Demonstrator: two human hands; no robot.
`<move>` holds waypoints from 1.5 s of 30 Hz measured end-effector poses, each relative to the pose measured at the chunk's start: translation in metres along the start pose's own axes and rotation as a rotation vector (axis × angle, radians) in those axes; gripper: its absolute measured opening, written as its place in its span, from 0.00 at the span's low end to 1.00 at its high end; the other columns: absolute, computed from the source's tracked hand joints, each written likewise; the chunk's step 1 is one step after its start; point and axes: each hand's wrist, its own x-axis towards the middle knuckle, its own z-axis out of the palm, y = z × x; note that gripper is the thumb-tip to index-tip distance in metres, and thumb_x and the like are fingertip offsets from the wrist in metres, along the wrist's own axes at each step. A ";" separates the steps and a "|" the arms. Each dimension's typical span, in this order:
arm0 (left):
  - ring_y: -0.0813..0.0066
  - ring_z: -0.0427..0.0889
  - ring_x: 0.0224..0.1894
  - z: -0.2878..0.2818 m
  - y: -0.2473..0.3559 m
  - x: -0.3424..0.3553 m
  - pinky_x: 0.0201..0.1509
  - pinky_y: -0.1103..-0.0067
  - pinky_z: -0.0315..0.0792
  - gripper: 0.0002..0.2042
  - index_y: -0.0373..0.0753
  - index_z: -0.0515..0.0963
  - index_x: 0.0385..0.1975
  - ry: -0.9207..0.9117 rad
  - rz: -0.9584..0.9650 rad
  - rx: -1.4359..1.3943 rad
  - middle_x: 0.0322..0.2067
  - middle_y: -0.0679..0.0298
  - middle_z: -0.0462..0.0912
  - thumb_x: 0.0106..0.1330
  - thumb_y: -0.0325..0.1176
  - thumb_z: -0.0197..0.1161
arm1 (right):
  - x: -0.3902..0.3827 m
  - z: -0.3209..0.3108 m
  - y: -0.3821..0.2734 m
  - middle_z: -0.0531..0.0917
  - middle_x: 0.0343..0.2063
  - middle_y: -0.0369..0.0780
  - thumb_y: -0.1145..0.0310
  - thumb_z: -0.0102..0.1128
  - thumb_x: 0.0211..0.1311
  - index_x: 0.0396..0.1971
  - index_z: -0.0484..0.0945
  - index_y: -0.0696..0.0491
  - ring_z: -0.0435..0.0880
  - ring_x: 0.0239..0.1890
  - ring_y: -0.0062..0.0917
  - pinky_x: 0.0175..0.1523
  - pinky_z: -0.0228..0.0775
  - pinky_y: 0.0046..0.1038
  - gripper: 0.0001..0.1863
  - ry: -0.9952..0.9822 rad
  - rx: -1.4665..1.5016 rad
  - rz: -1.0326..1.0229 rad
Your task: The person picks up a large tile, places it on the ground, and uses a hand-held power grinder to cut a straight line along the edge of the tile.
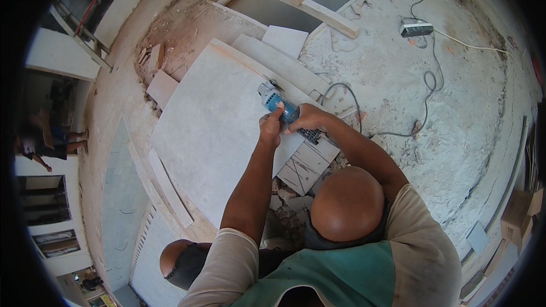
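Observation:
Both my hands hold a blue angle grinder (pixel 275 101) with a grey metal head. My left hand (pixel 271 127) is closed on the near left side of its body, thumb along the top. My right hand (pixel 307 117) wraps the rear part, close to the black vented end. The dark disc (pixel 273 83) sits at the right edge of a large light-grey tile (pixel 207 116). A tan, dusty strip runs along that edge beyond the disc. Whether the disc touches the tile, I cannot tell. Beneath my right hand lies a smaller tile piece (pixel 307 165) with dark lines.
A grey cord (pixel 357 105) winds right towards a black-and-white power strip (pixel 416 29). Timber framing (pixel 301 3) surrounds a pit at the back. Broken rubble (pixel 290 200) lies near my knees. Another person (pixel 48 142) is at far left; a cardboard box (pixel 516 216) is at right.

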 end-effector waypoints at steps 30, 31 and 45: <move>0.80 0.70 0.26 -0.002 -0.008 -0.006 0.29 0.83 0.64 0.25 0.25 0.72 0.37 -0.015 -0.016 0.055 0.28 0.63 0.77 0.56 0.45 0.69 | -0.007 0.004 0.009 0.82 0.30 0.46 0.54 0.76 0.29 0.31 0.79 0.63 0.81 0.33 0.32 0.40 0.71 0.27 0.30 0.010 0.029 -0.002; 0.79 0.71 0.27 -0.002 -0.009 -0.004 0.30 0.82 0.65 0.26 0.25 0.71 0.38 -0.014 -0.018 0.055 0.29 0.62 0.77 0.56 0.45 0.69 | -0.006 0.005 0.012 0.82 0.30 0.46 0.54 0.76 0.30 0.31 0.79 0.62 0.81 0.33 0.32 0.40 0.70 0.27 0.30 0.008 0.036 -0.004; 0.67 0.77 0.42 0.000 -0.015 -0.006 0.49 0.76 0.70 0.34 0.18 0.66 0.47 -0.052 -0.025 0.009 0.41 0.52 0.77 0.55 0.45 0.70 | -0.010 0.006 0.019 0.82 0.29 0.45 0.54 0.75 0.31 0.30 0.80 0.60 0.81 0.32 0.31 0.41 0.70 0.27 0.27 0.019 0.045 -0.018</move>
